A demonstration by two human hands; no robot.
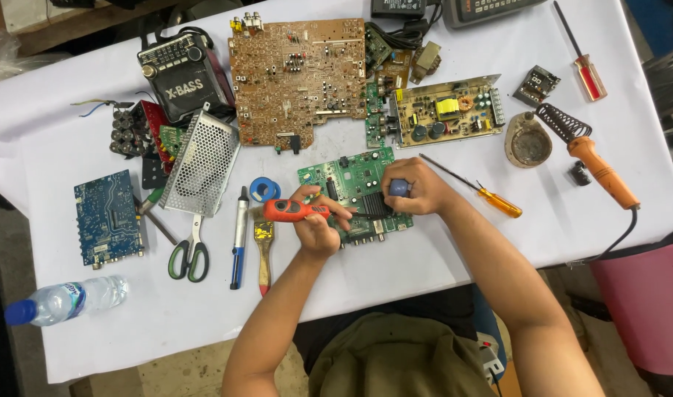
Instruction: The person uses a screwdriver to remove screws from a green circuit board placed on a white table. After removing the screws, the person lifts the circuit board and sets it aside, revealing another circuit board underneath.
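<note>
1. The person's two hands were over a green flat circuit board (349, 179) with many small parts on it. It lay on the white-covered bench (424, 257), near the middle, just in front of the person.

2. The left hand (316, 224) was closed around an orange tool with a fat plastic handle (291, 210). The tool lay sideways, across the near left part of the green board.

3. The right hand (417, 190) was closed on a small blue round knob (399, 187), like the top of a handle. It was held over the right part of the green board, next to a black ribbed block (373, 206) on it. I could not tell what the tip touched.

4. It looked like the step of working on one spot of the green board with both tools. The next move would call for steady hands and a soft touch, because the parts were tiny and close together.

5. The green board looked flat and whole, with black chips and a row of plugs on its near edge.

6. Right of the green board lay a thin screwdriver with a clear orange handle (477, 188). Left of it lay a small brush with a wooden handle (263, 250), a blue and silver pen-shaped tool (238, 239) and scissors with green and black handles (191, 250).

7. Behind the green board lay a big brown circuit board (296, 77).
</note>
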